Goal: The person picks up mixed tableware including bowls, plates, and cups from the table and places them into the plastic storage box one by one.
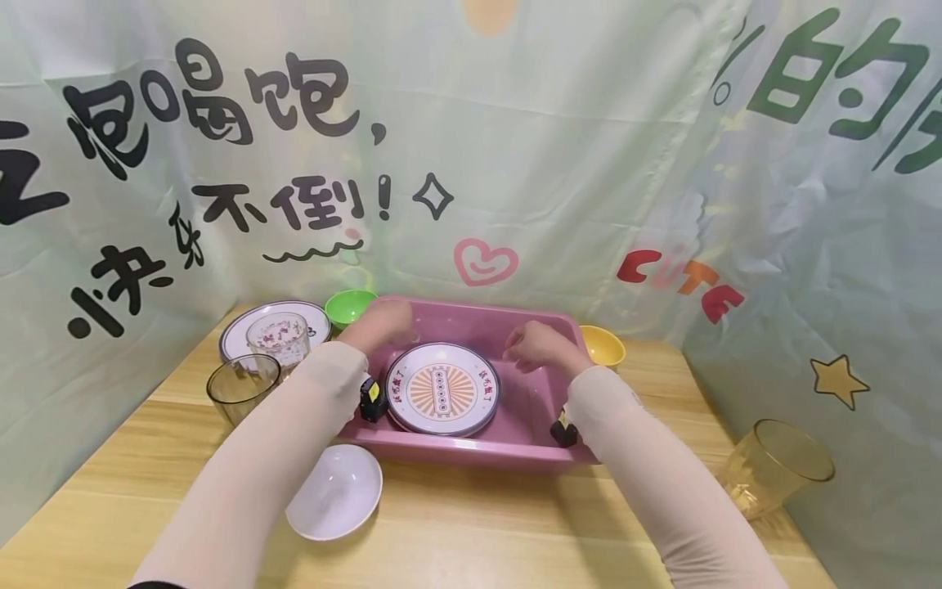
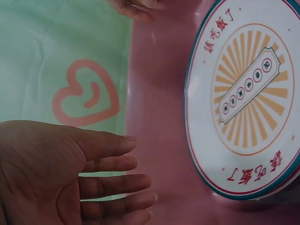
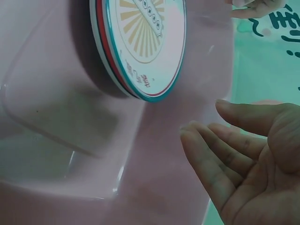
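Observation:
A pink rectangular basin stands on the table, and a small stack of round plates lies inside it. The top plate is white with a blue-green rim, orange rays and red characters; the right wrist view shows more rims beneath it. My left hand hovers at the basin's back left, beside the plates, its fingers nearly straight and holding nothing. Over the right part of the basin is my right hand, apart from the plates. Its fingers are loosely bent, with nothing between them.
Left of the basin are a plate bearing a patterned clear glass, a dark glass and a green bowl. A white bowl sits in front, a yellow bowl behind right, an amber glass far right.

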The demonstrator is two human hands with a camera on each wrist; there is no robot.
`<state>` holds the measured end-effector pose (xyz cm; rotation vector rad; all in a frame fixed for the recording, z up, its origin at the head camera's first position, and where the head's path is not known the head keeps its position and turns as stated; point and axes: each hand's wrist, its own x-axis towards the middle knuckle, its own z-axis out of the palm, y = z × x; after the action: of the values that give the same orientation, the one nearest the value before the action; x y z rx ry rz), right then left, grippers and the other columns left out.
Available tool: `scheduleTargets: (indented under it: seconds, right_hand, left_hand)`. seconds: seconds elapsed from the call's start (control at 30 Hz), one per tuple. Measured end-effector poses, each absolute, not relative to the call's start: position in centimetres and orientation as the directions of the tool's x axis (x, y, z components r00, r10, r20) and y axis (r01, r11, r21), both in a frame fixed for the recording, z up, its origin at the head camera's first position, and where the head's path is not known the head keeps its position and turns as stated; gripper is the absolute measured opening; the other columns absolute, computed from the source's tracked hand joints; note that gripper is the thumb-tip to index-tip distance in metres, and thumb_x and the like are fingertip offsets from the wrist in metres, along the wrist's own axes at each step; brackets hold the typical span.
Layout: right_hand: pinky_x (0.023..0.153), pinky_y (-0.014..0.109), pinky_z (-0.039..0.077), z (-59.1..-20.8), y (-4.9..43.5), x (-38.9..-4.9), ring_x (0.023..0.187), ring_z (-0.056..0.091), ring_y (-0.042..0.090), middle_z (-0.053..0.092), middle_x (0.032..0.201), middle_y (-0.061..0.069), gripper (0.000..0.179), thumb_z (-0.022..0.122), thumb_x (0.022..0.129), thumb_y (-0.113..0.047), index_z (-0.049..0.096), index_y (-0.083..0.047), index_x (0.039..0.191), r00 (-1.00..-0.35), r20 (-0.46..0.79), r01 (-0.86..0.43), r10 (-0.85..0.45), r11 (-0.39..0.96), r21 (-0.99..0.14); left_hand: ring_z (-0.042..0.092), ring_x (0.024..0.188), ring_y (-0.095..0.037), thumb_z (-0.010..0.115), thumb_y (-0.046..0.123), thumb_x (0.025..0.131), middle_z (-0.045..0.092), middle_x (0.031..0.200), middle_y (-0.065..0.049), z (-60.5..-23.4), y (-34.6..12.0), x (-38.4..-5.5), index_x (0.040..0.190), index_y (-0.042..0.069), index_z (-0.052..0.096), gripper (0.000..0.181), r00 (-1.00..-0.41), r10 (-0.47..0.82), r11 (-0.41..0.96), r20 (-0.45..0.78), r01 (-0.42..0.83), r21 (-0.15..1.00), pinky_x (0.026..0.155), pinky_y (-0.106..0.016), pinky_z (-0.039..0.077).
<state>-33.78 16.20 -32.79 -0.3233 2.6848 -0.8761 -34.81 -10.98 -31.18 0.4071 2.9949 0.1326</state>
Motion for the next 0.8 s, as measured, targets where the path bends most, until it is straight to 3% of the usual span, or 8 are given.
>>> scheduleTargets:
  seconds: [0.2, 0.43, 0.63, 0.73, 0.8]
  right_hand:
    - [0.074, 0.034, 0.059, -31.7, 16.3, -33.3, 0.091, 0.067, 0.031, 0.068, 0.104, 0.019, 0.024, 0.064, 0.093, -0.007, 0.065, 0.003, 0.114, -0.933, -0.187, -0.145, -0.308, 0.797, -0.586]
    - [0.072, 0.032, 0.059, -30.3, 16.8, -32.7, 0.087, 0.068, 0.025, 0.069, 0.105, 0.016, 0.029, 0.063, 0.094, -0.014, 0.063, 0.001, 0.119, -0.935, -0.144, -0.201, -0.324, 0.818, -0.539]
    - [0.076, 0.037, 0.059, -29.6, 17.8, -32.1, 0.095, 0.067, 0.032, 0.065, 0.113, 0.022, 0.034, 0.06, 0.095, -0.011, 0.059, 0.005, 0.125, -0.935, -0.117, -0.203, -0.336, 0.773, -0.601]
    - [0.08, 0.04, 0.058, -29.2, 18.4, -31.6, 0.1, 0.066, 0.034, 0.064, 0.116, 0.023, 0.036, 0.059, 0.096, -0.011, 0.056, 0.006, 0.128, -0.938, -0.114, -0.191, -0.328, 0.762, -0.619]
    - [0.081, 0.039, 0.058, -29.1, 18.9, -31.3, 0.101, 0.065, 0.034, 0.064, 0.117, 0.022, 0.038, 0.059, 0.097, -0.012, 0.055, 0.006, 0.13, -0.941, -0.112, -0.187, -0.32, 0.766, -0.615]
  left_hand:
    - [0.061, 0.079, -0.023, 0.063, 0.018, 0.092, 0.065, 0.086, -0.008, -29.6, -11.1, -34.2, 0.08, 0.007, 0.066, 0.016, -0.945, 0.309, 0.944, -0.111, 0.291, 0.153, 0.075, -0.035, 0.053]
    - [0.045, 0.059, -0.016, 0.061, 0.012, 0.091, 0.047, 0.065, -0.001, -27.7, -12.1, -33.4, 0.066, 0.013, 0.047, 0.028, -0.921, 0.383, 0.904, -0.072, 0.359, 0.232, 0.058, -0.028, 0.044]
    - [0.046, 0.062, -0.017, 0.063, 0.015, 0.091, 0.05, 0.066, -0.002, -26.0, -12.9, -32.3, 0.071, 0.008, 0.055, 0.023, -0.919, 0.392, 0.896, -0.038, 0.372, 0.241, 0.06, -0.031, 0.043]
    - [0.056, 0.072, -0.022, 0.062, 0.017, 0.092, 0.061, 0.078, -0.007, -25.5, -13.5, -31.9, 0.085, 0.002, 0.065, 0.017, -0.922, 0.387, 0.895, -0.022, 0.37, 0.248, 0.069, -0.036, 0.049]
    - [0.061, 0.084, -0.026, 0.061, 0.018, 0.092, 0.067, 0.091, -0.012, -25.3, -14.0, -31.7, 0.099, -0.002, 0.068, 0.022, -0.925, 0.381, 0.897, -0.01, 0.367, 0.245, 0.079, -0.041, 0.052]
